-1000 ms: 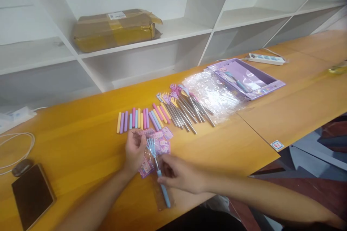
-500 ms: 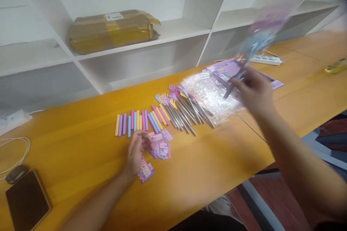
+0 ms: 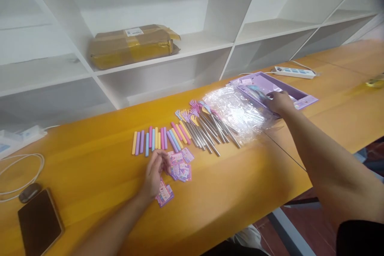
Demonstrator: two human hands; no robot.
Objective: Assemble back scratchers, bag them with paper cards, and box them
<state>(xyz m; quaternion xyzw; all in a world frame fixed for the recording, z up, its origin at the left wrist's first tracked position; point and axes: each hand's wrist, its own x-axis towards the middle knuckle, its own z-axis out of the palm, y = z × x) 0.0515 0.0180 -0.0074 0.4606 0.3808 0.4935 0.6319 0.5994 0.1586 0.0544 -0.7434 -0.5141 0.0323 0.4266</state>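
My left hand (image 3: pixel 156 171) hovers with curled fingers beside small pink and purple cards (image 3: pixel 181 171); whether its fingers hold anything is unclear. My right hand (image 3: pixel 281 102) reaches into a purple box (image 3: pixel 307 101), its fingers closed on a bagged item (image 3: pixel 258 93) with a blue part. Just left of the box lies a heap of clear plastic bags (image 3: pixel 232 106). Metal rods with coloured hand-shaped ends (image 3: pixel 210 128) are bunched near the middle. A row of pastel tubes (image 3: pixel 157 139) in pink, yellow, blue and purple lies to their left.
A taped cardboard package (image 3: pixel 132 47) rests on the white shelf (image 3: pixel 207 40) behind the table (image 3: pixel 90 160). A power strip (image 3: pixel 294 72) is behind the box. At the left are a dark tablet-like device (image 3: pixel 40 222), a mouse (image 3: pixel 30 193) and white cables.
My right hand has come down from above the box, bringing the bagged item into it. My left hand stays beside the cards. The view has shifted slightly.
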